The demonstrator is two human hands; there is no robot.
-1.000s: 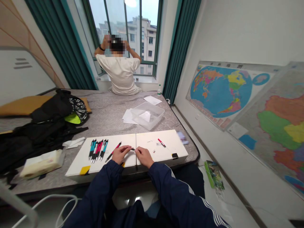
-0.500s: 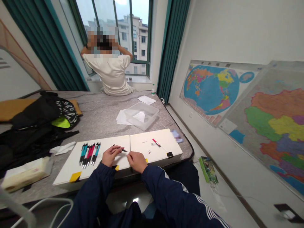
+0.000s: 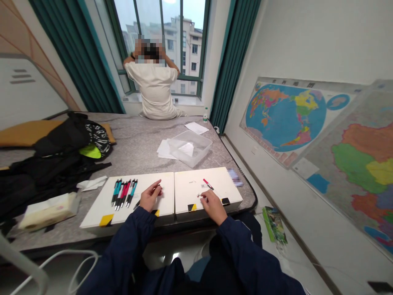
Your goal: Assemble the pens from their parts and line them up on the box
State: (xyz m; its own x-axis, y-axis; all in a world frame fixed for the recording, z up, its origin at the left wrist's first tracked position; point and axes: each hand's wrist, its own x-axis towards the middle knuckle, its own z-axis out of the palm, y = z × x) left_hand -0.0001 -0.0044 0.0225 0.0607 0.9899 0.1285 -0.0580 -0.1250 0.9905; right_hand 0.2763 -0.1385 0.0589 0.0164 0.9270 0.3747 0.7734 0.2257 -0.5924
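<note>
My left hand (image 3: 150,196) is above the left white box (image 3: 166,180), with its index finger stretched out and the other fingers curled. A pen's dark end (image 3: 136,205) sticks out on the hand's left side; the rest is hidden. My right hand (image 3: 213,206) is low over the right white box (image 3: 184,196), its thumb and fingertips drawn together beside a tiny pale piece (image 3: 198,195). Whatever is between those fingertips is too small to name. A red and black pen part (image 3: 208,184) lies just beyond. Several blue, red and white pens (image 3: 124,192) lie side by side on the left box.
Behind the boxes, a clear plastic bin (image 3: 196,153) stands beside white papers (image 3: 166,149). A tissue pack (image 3: 50,211) and black bags (image 3: 58,141) lie to the left. Someone in a white shirt (image 3: 156,86) sits at the far edge near a small bottle (image 3: 205,115).
My hands have moved apart. The right has gone rightward to the tiny piece. The left has turned, so the pen end now points out on its left side. The view has shifted a little.
</note>
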